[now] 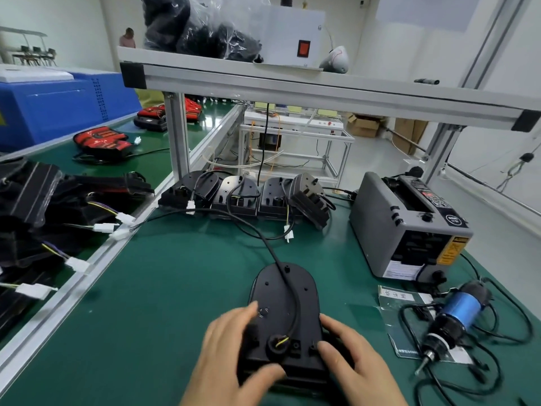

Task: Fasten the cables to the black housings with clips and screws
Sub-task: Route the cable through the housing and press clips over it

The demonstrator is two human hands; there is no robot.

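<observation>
A black housing lies flat on the green mat in front of me, rounded end pointing away. Its black cable leaves a round grommet near the close end, curves over the top face and trails away to the left. My left hand grips the housing's near left corner, thumb across the front edge, fingers up on the top face. My right hand grips the near right corner, with its fingers curled over the edge. No clip or screw is visible in either hand.
A row of black housings with white connectors stands at the back of the mat. A grey tape dispenser sits at right, a blue electric screwdriver with tangled cord at near right. More housings fill the left conveyor.
</observation>
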